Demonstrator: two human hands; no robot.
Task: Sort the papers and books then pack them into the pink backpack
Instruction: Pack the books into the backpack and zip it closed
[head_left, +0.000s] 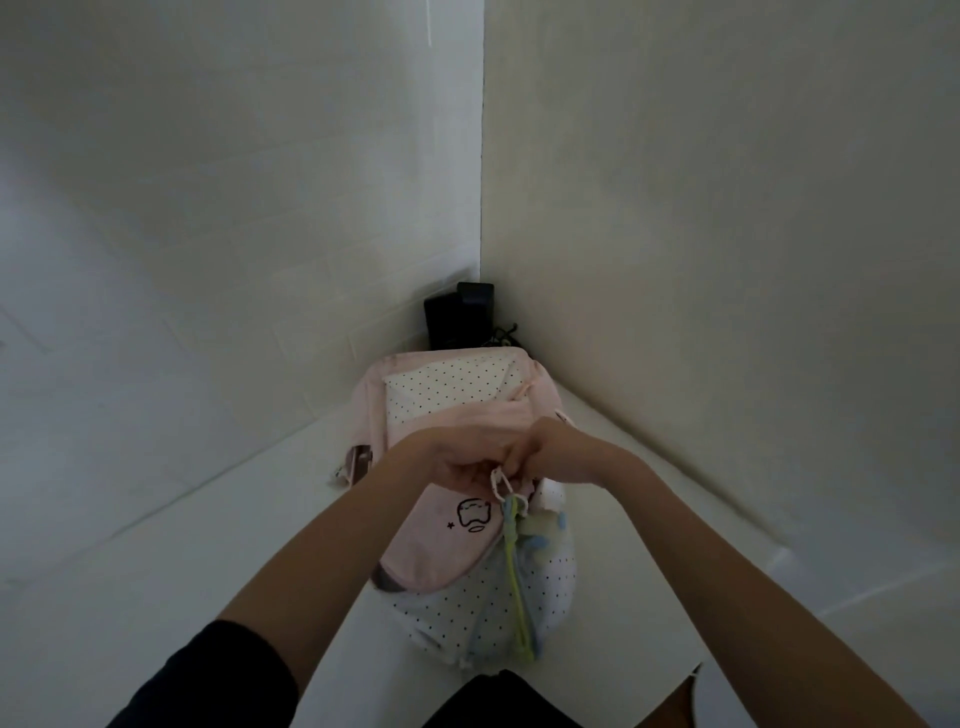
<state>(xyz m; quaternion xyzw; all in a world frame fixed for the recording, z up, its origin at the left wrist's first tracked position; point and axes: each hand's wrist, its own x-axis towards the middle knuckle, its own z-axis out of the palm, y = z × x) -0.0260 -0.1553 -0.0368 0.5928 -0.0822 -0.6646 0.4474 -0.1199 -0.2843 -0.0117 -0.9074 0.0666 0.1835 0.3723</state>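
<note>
The pink backpack (457, 410) lay lengthwise away from the person on the white surface (182, 561), both hands, left hand (457, 462) and right hand (545, 452), clenched together on its cord (501, 480) at mid-length.

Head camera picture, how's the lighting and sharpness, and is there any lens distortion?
Head view: dim, flat light with no glare; soft shadow gathers in the wall corner behind the pink backpack. Wide-angle bending shows in the curved table edge and stretched forearms. The frame is slightly soft; left hand and right hand meet at the backpack's cord, where fine detail blurs.
</note>
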